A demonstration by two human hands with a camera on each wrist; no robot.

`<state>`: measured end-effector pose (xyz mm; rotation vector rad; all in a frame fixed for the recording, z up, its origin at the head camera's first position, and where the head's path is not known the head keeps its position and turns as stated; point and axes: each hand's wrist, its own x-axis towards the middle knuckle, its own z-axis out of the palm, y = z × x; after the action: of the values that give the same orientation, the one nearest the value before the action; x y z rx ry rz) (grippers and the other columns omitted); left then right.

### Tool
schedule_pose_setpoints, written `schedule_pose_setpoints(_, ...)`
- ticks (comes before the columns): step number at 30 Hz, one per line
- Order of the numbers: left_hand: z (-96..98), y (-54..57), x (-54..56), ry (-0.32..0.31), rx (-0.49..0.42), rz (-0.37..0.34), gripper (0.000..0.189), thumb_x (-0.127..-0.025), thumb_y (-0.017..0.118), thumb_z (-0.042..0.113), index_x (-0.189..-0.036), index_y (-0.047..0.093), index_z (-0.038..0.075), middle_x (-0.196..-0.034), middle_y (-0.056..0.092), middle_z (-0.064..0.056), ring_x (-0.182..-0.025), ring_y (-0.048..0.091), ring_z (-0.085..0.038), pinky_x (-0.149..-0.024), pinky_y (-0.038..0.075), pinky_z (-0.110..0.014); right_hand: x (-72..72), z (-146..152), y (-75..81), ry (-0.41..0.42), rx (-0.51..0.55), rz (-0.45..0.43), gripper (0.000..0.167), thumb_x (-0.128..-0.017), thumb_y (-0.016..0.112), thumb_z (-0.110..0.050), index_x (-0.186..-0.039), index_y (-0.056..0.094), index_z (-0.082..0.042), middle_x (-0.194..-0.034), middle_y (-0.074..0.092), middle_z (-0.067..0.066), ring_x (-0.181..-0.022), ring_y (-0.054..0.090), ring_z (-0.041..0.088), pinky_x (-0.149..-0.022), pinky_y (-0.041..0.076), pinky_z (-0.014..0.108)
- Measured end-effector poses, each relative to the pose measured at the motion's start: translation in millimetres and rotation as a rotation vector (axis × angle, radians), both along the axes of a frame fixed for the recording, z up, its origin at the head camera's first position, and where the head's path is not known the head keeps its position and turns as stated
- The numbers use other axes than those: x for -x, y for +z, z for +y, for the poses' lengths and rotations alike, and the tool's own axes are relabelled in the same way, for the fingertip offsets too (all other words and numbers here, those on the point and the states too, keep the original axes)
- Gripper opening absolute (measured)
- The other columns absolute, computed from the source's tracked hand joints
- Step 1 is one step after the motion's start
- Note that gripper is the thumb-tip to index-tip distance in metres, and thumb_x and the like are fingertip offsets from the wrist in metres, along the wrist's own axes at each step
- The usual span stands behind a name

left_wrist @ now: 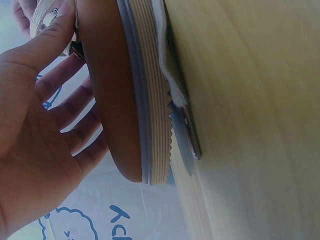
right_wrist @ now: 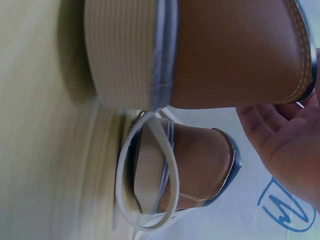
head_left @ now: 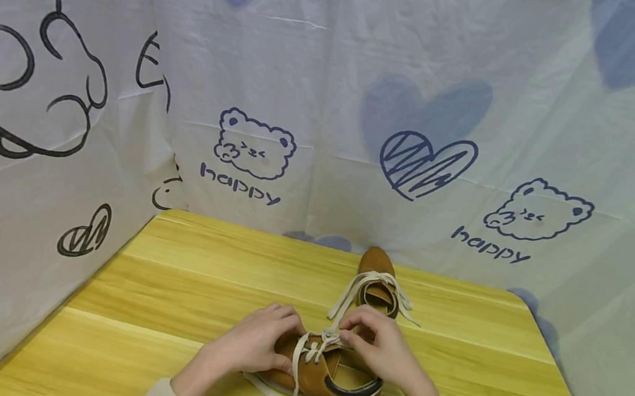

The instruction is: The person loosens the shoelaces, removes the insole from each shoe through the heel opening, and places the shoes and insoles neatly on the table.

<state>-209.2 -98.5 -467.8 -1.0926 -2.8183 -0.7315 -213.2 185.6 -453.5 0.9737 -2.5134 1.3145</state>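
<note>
A brown leather shoe [head_left: 311,381] lies sideways near the front of the table, toe to the left, its dark-collared opening to the right. My left hand [head_left: 256,342] holds it round the front part, thumb on the near side and fingers on the far side. In the left wrist view those fingers pass behind the shoe's toe [left_wrist: 107,90]. At the top of the tongue, my right hand [head_left: 381,343] pinches the off-white shoelace [head_left: 331,334] between thumb and index finger. One lace end hangs over the near side onto the table; another runs toward the back.
Behind stands a matching brown shoe [head_left: 375,261], toe toward the back, with its pale laces [head_left: 346,295] spread to both sides. The wood-grain table [head_left: 178,261] meets a printed white cloth [head_left: 326,161] at the back and left.
</note>
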Motion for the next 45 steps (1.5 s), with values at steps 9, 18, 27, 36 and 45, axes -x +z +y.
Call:
schedule_pose_setpoints(9, -0.4, 0.2, -0.6, -0.004, 0.001, -0.002, 0.051, -0.075, 0.091, 0.045, -0.117, 0.068, 0.027, -0.123, 0.061, 0.012, -0.113, 0.054, -0.013, -0.098, 0.051, -0.042, -6.9, -6, 3.3, 0.06, -0.082, 0.132, 0.015, -0.092, 0.08, -0.009, -0.096, 0.071, -0.021, -0.104, 0.064, -0.011, -0.094, 0.064, 0.011, -0.08, 0.059, 0.037)
schedule_pose_setpoints(18, -0.4, -0.7, -0.3, -0.006, 0.003, -0.001, 0.052, -0.075, 0.091, 0.047, -0.118, 0.068, 0.027, -0.123, 0.061, 0.011, -0.113, 0.054, -0.013, -0.098, 0.051, -0.042, -9.9, -8, 3.8, 0.084, -0.171, 0.165, 0.014, -0.093, 0.079, -0.011, -0.094, 0.07, -0.022, -0.101, 0.061, -0.011, -0.091, 0.064, 0.01, -0.077, 0.058, 0.035)
schedule_pose_setpoints(27, -0.6, -0.6, 0.0, -0.004, 0.009, -0.003, 0.05, -0.076, 0.091, 0.042, -0.118, 0.068, 0.026, -0.123, 0.061, 0.011, -0.115, 0.054, -0.015, -0.099, 0.051, -0.042, -6.9, -5, 3.4, 0.056, -0.154, 0.113, 0.01, -0.096, 0.075, -0.014, -0.095, 0.068, -0.021, -0.102, 0.063, -0.01, -0.094, 0.063, 0.01, -0.081, 0.058, 0.036)
schedule_pose_setpoints(36, -0.1, -0.6, 0.5, 0.001, 0.015, -0.006, 0.048, -0.078, 0.09, 0.041, -0.118, 0.068, 0.027, -0.122, 0.061, 0.012, -0.114, 0.054, -0.014, -0.099, 0.051, -0.042, 1.6, 6, 1.9, 0.016, -0.099, -0.019, 0.009, -0.097, 0.073, -0.01, -0.095, 0.068, -0.017, -0.101, 0.063, -0.005, -0.087, 0.062, 0.007, -0.076, 0.059, 0.028)
schedule_pose_setpoints(45, 1.2, -1.7, 1.0, 0.007, 0.027, 0.016, 0.05, -0.078, 0.089, 0.046, -0.118, 0.068, 0.026, -0.122, 0.061, 0.011, -0.115, 0.055, -0.015, -0.1, 0.051, -0.043, 4.5, 21, 3.6, 0.034, -0.193, -0.063, 0.009, -0.1, 0.07, -0.015, -0.095, 0.066, -0.022, -0.098, 0.062, -0.01, -0.089, 0.059, 0.007, -0.078, 0.055, 0.027)
